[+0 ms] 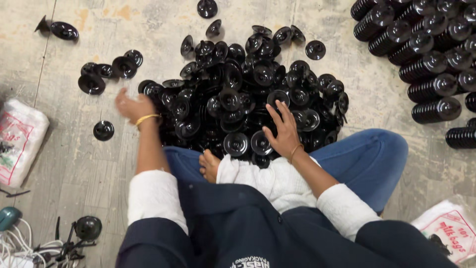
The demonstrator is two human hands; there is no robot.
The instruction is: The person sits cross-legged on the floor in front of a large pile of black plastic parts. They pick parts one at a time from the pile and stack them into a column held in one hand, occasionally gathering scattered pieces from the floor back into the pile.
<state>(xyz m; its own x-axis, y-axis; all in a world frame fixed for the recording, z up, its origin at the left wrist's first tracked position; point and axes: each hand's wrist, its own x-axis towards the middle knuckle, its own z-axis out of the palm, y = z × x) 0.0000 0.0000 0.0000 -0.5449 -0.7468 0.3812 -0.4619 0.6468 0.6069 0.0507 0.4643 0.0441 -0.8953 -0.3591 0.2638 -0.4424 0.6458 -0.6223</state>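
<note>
A big heap of shiny black round plastic discs (248,94) lies on the concrete floor in front of my crossed legs. My right hand (283,130) rests flat on the near edge of the heap, fingers spread over a couple of discs, holding none that I can see. My left hand (131,106) is blurred at the heap's left edge, fingers curled; whether it holds a disc cannot be told. Both wrists wear thin gold bangles.
Stacked columns of the same black discs (426,54) lie at the upper right. Loose discs (104,74) are scattered to the left. White printed bags sit at the left (20,139) and lower right (448,231). Cables and a tool (59,243) lie at the lower left.
</note>
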